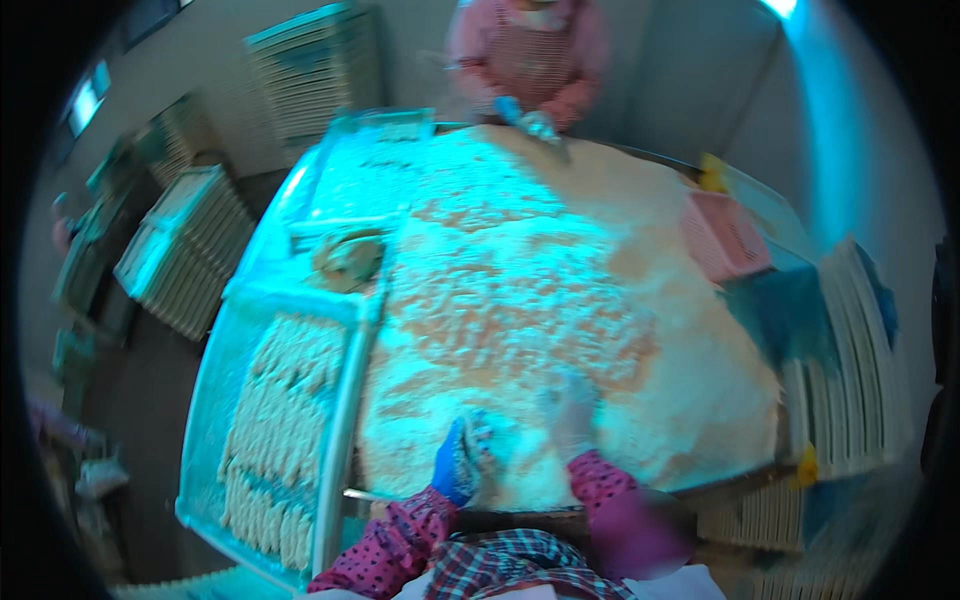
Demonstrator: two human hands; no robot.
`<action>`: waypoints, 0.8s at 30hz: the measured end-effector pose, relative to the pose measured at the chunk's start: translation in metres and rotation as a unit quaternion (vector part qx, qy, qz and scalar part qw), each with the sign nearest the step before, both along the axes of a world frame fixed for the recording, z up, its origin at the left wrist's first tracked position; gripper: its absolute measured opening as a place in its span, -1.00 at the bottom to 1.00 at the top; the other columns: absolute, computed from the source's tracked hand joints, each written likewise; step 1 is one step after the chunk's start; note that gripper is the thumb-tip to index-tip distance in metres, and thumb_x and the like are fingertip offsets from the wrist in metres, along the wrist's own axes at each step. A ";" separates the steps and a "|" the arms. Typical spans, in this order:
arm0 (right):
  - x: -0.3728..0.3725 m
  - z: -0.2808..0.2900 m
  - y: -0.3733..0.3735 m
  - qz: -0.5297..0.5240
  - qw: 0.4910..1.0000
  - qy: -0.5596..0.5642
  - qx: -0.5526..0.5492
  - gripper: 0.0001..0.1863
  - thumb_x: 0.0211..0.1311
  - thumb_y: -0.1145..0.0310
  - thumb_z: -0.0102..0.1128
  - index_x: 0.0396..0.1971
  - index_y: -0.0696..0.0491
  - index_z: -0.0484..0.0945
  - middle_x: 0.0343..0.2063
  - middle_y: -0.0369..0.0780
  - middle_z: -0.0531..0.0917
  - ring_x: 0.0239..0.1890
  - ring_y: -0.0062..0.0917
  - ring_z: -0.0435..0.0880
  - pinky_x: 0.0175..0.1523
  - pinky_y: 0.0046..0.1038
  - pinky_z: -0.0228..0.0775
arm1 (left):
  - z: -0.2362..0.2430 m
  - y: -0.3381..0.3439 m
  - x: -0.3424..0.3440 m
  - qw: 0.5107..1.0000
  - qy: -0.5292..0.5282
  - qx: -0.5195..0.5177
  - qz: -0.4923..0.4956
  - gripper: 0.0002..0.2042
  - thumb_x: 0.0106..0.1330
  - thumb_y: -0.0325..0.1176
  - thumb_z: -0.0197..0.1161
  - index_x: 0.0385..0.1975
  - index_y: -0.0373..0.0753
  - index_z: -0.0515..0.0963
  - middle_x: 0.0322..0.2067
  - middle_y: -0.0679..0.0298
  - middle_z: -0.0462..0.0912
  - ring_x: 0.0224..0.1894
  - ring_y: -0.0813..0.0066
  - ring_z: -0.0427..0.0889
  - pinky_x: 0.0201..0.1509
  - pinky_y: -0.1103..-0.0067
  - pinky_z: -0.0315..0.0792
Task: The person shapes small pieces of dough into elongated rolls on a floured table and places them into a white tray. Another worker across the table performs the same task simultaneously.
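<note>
My left hand (459, 463), in a blue glove caked with white powder, is low over the near part of the work table (690, 420). Its fingers look curled; a whitish lump at their side may be a piece of food or powdered fingers. To its right, my right hand (570, 408) reaches forward in a whitish glove, smeared by motion, so its fingers cannot be read. Loose white powder (520, 480) lies beneath both hands. Beyond them, many small powder-coated pieces (510, 300) spread across the tabletop.
At the left stands a tray (345, 400) with rows of coated strips (285, 390). Behind it are a brownish bundle (350, 258) and another tray (300, 215). A pink basket (725, 237) and stacked trays (860, 360) are at the right. A co-worker (530, 60) stands across the table.
</note>
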State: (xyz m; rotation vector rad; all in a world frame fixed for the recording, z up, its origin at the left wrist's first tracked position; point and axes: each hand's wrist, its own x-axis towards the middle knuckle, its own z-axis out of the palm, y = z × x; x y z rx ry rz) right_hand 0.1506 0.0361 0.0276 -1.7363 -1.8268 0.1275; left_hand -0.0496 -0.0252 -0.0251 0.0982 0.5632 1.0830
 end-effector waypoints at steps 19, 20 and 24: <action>0.003 -0.010 0.023 -0.016 0.996 0.000 -0.082 -0.76 -0.06 0.44 0.20 -0.35 0.10 0.39 -0.43 -0.15 0.48 -0.38 -0.26 0.50 -0.28 -0.29 0.33 | 0.041 -0.013 -0.432 0.841 0.497 -0.118 0.176 -0.41 0.38 0.12 -0.27 0.30 -0.10 0.11 0.27 0.22 0.17 0.29 0.29 0.15 0.34 0.40 0.01; 0.001 -0.009 0.024 -0.024 0.994 0.030 -0.103 -0.77 -0.04 0.45 0.19 -0.35 0.10 0.40 -0.44 -0.17 0.47 -0.39 -0.32 0.50 -0.29 -0.34 0.33 | 0.048 -0.007 -0.431 0.830 0.527 -0.121 0.137 -0.41 0.38 0.13 -0.27 0.29 -0.10 0.13 0.26 0.23 0.18 0.28 0.29 0.16 0.34 0.39 0.02; 0.023 0.001 0.034 -0.039 0.961 0.242 -0.128 -0.83 -0.01 0.50 0.16 -0.37 0.07 0.41 -0.45 -0.27 0.46 -0.41 -0.55 0.45 -0.30 -0.50 0.33 | 0.050 -0.014 -0.488 0.786 0.612 -0.072 -0.051 -0.36 0.32 0.20 -0.20 0.26 -0.11 0.19 0.22 0.25 0.25 0.18 0.31 0.30 0.26 0.39 0.12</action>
